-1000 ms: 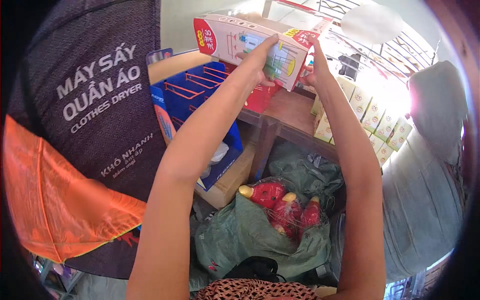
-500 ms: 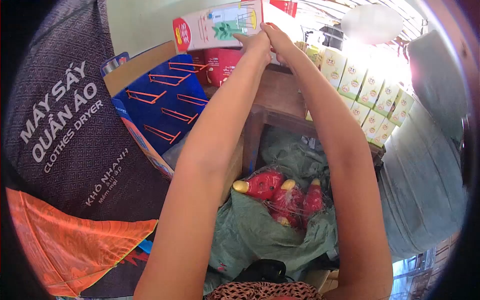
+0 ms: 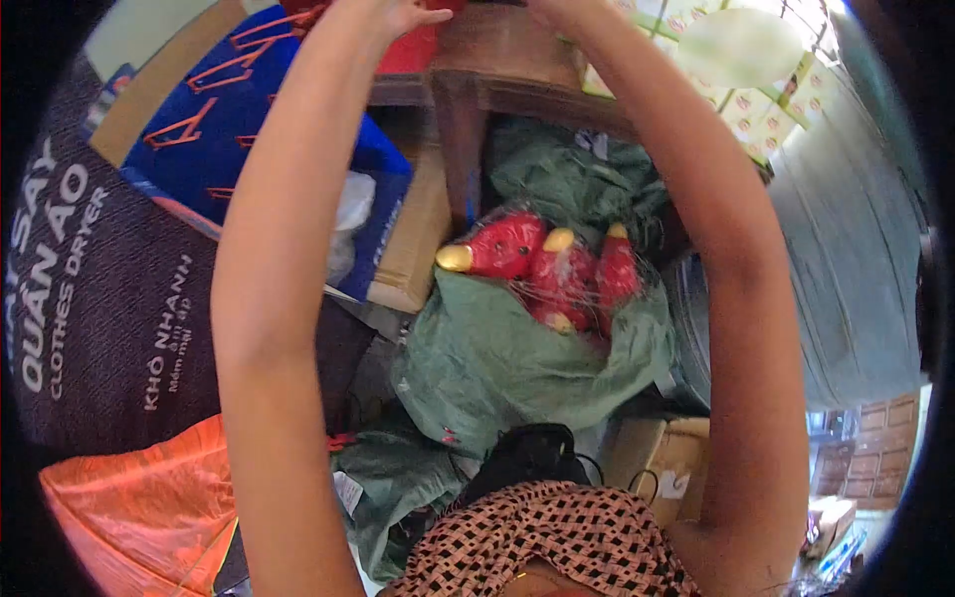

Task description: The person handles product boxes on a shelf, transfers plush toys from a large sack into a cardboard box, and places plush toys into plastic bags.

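Pink carton has passed out of view.
Left hand (image 3: 406,14), cut by the top edge, is just by a red box (image 3: 411,52); beyond a wooden surface (image 3: 507,42), right hand (image 3: 547,7), mostly out of frame. Whether either hand's fingers grasp or hang free, I cannot tell.
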{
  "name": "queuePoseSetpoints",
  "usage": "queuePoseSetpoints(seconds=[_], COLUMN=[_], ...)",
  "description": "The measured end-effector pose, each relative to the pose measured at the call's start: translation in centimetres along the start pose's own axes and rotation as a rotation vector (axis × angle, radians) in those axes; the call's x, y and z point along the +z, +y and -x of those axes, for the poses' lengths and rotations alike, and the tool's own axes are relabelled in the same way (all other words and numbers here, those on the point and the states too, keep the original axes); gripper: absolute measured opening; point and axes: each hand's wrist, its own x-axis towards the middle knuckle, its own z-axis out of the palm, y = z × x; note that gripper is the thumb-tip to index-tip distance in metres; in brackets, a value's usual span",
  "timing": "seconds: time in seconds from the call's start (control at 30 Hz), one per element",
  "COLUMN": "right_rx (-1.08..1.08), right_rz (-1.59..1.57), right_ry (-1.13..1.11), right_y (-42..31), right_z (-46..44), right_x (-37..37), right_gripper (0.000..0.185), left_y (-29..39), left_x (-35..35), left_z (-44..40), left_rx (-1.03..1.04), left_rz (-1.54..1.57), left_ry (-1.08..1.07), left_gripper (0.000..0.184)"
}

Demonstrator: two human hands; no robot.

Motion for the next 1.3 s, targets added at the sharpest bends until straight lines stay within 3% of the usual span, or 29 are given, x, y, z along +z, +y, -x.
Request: queuePoseSetpoints(seconds=[0.03, 0.07, 0.1, 0.17, 0.2, 0.23, 0.27, 0.33, 0.4, 0.47, 0.6, 0.63, 0.67, 0.77, 0.87, 0.93, 1.07, 1.13, 1.2, 1.3], right_rx=[-0.122, -0.265, -0.403, -0.149, -0.044, 0.344, 0.512, 0.391, 0.873, 1.069, 1.26, 1.272, 1.278, 1.207, 1.096, 1.072, 1.413, 1.425, 1.379, 1.402], right_rz=[0.118, 0.234, 0.344, 0.369, 0.297, 0.483, 0.521, 0.661, 0.934, 0.854, 0.862, 0.847, 0.832, 0.85, 0.875, 0.888, 0.764, 0.66, 0.687, 0.326], right_ry=[-0.019, -0.033, -0.054, -0.399, -0.505, -0.796, -0.89, -0.493, -0.556, -0.759, -1.243, -1.229, -1.183, -0.77, -0.628, -0.743, -0.753, -0.719, -1.001, -1.392], right_y=[0.4, -1.2, -2.7, -0.1, 3.1, 3.6, 8.7, 18.9, 23.2, 23.1, 24.2, 24.9, 24.9, 21.9, 16.9, 13.5, 5.9, 4.7, 3.8, 0.7], right_z=[2.6, 8.5, 14.3, 23.9, 29.0, 32.9, 37.9, 50.4, 56.9, 59.1, 56.9, 57.9, 58.6, 61.3, 65.6, 68.9, 74.0, 80.2, 84.9, 86.5], right_x=[-0.5, -0.4, -0.2, -0.3, -0.1, -0.5, -0.4, -1.1, -2.3, -3.3, -4.5, -4.9, -5.3, -6.5, -6.2, -5.5, -4.8, -5.1, -5.2, -6.8], right_gripper=[0.052, 0.037, 0.035, 0.03, 0.03, 0.036, 0.041, 0.051, 0.058, 0.06, 0.062, 0.063, 0.063, 0.064, 0.066, 0.073, 0.073, 0.068, 0.066, 0.065], left_y=[-0.1, -0.6, -1.4, -5.9, -7.2, -10.9, -14.3, -23.5, -32.4, -37.9, -45.6, -47.0, -47.7, -48.3, -49.5, -46.4, -41.7, -39.2, -36.1, -31.6], left_x=[1.1, 0.9, 0.1, -0.7, -0.8, -1.6, -2.4, -2.3, -0.1, 2.7, 6.7, 6.5, 5.9, 4.0, 1.4, 0.2, -0.2, 0.1, 1.1, 1.0], left_z=[3.4, 5.5, 7.6, 13.0, 15.6, 16.9, 18.4, 21.1, 23.4, 24.7, 25.8, 26.4, 27.1, 30.1, 37.1, 40.6, 49.6, 53.6, 55.7, 58.2], left_rx=[0.045, 0.004, -0.041, 0.148, 0.1, 0.075, -0.094, -0.444, -0.51, -0.341, -0.175, -0.149, -0.126, -0.245, -0.017, -0.111, -0.189, -0.292, -0.398, -0.534], left_rz=[0.072, 0.006, -0.06, -0.303, -0.355, -0.286, -0.26, -0.286, -0.503, -0.777, -1.136, -1.206, -1.282, -1.512, -1.511, -1.433, -1.392, -1.362, -1.33, -1.284], left_ry=[0.106, 0.038, -0.032, -0.085, -0.233, -0.385, -0.545, -0.666, -0.668, -0.747, -0.559, -0.517, -0.476, -0.839, -0.687, -0.754, -0.919, -0.985, -1.068, -1.19], left_gripper=[0.046, 0.058, 0.071, 0.064, 0.067, 0.061, 0.056, 0.048, 0.052, 0.057, 0.063, 0.06, 0.057, 0.043, 0.033, 0.036, 0.036, 0.037, 0.037, 0.039])
